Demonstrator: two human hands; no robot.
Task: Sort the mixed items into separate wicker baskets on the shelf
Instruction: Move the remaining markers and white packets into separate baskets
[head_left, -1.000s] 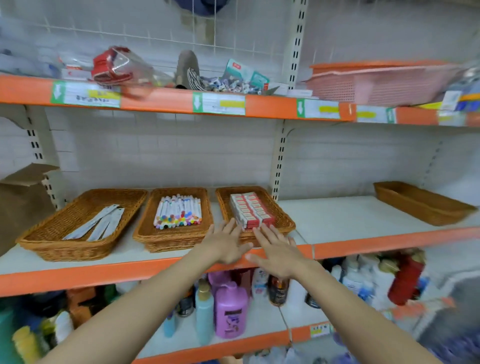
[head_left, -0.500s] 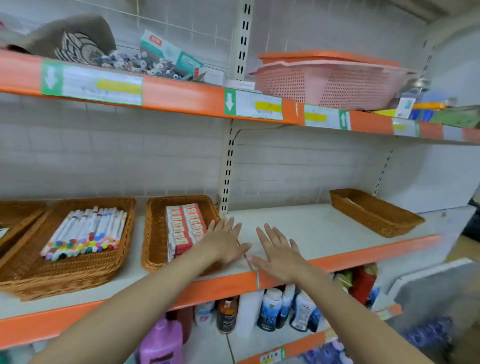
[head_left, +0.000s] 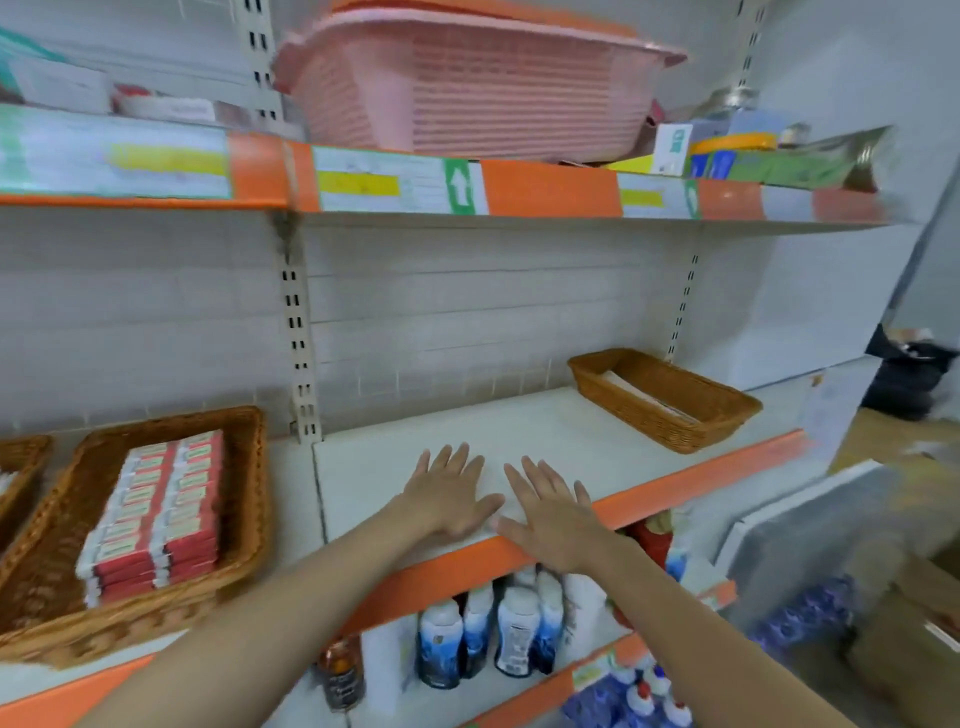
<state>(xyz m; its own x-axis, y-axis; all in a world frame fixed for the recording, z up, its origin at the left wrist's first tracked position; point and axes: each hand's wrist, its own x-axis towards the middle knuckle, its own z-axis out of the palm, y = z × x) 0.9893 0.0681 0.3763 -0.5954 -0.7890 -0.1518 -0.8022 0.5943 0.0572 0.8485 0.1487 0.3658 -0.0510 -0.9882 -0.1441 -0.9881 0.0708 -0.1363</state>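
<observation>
Both hands, left (head_left: 448, 499) and right (head_left: 553, 512), flat and empty over the shelf (head_left: 582, 441), fingers spread, between two baskets (head_left: 662, 397).

Getting cut off by the left edge: a wicker basket (head_left: 21, 478), contents unreadable. Blurring past legibility: the shelf labels (head_left: 358, 182) and red box (head_left: 156, 514) print. Hiding behind its wall: the far basket (head_left: 670, 400) floor.

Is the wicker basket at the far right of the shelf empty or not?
Not empty. The far-right wicker basket holds something flat and pale along its bottom; too blurred to identify.
</observation>
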